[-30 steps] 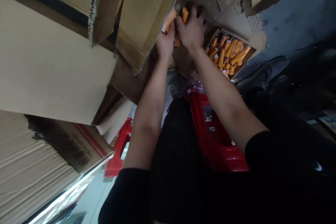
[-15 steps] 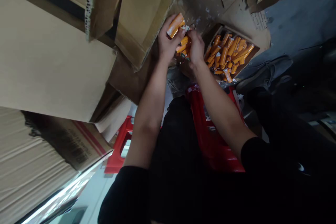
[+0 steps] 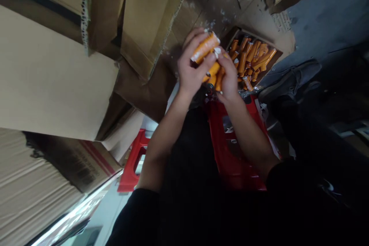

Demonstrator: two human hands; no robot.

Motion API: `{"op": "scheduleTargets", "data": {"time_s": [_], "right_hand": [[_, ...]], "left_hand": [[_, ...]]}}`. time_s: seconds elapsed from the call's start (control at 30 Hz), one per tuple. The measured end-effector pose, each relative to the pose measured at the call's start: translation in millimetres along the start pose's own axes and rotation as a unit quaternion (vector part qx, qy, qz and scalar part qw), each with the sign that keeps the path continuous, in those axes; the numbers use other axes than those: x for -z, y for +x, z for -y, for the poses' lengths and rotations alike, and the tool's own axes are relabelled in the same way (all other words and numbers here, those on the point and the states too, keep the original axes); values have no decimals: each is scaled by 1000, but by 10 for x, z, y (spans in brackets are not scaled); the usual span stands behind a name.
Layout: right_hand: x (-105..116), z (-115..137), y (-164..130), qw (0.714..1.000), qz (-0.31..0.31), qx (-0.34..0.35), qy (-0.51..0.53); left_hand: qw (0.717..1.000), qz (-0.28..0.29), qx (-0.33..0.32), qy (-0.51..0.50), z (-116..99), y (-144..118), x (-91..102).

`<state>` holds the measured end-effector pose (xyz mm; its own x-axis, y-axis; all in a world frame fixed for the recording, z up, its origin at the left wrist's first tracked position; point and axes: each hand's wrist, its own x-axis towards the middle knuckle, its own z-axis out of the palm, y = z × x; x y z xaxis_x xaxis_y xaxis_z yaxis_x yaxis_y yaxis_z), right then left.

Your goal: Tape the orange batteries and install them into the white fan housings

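An orange cylinder with whitish patches (image 3: 205,48) lies in my left hand (image 3: 190,67), whose fingers wrap round it. Opposite, my right hand (image 3: 230,75) is closed against more orange cylinders (image 3: 215,73) clustered between the two palms. A small white scrap (image 3: 217,52) shows where the fingertips of both hands meet. Which fingers pinch it I cannot make out. Just right of my hands stands an open cardboard box (image 3: 273,63) holding many loose orange pieces (image 3: 245,59), some wrinkled and some tube-shaped.
Large cardboard cartons (image 3: 54,73) crowd the left side, their flaps (image 3: 150,19) reaching close to my left hand. White crumbs lie on flattened cardboard (image 3: 210,11) beyond my hands. Red plastic stools (image 3: 225,150) stand below my forearms. A grey shoe (image 3: 300,77) rests to the right of the box.
Both hands have come nearer to my body and slightly right, carrying the orange cylinders up from the cardboard. My hands are closer together, with a white scrap between their fingertips.
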<state>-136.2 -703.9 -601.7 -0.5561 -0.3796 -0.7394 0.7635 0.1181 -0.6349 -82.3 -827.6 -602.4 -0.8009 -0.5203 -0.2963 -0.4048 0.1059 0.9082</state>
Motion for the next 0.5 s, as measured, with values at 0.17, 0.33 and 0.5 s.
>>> {"op": "scheduleTargets", "data": {"time_s": [0.17, 0.33, 0.5], "right_hand": [[786, 332, -479, 976, -96, 78, -177], [1186, -40, -285, 881, -183, 125, -417], [976, -268, -203, 828, -162, 110, -525]], "left_hand": [[994, 91, -41, -38, -489, -114, -608], [976, 216, 8, 41, 42, -213, -1111], [956, 228, 61, 173, 248, -439, -920]]}}
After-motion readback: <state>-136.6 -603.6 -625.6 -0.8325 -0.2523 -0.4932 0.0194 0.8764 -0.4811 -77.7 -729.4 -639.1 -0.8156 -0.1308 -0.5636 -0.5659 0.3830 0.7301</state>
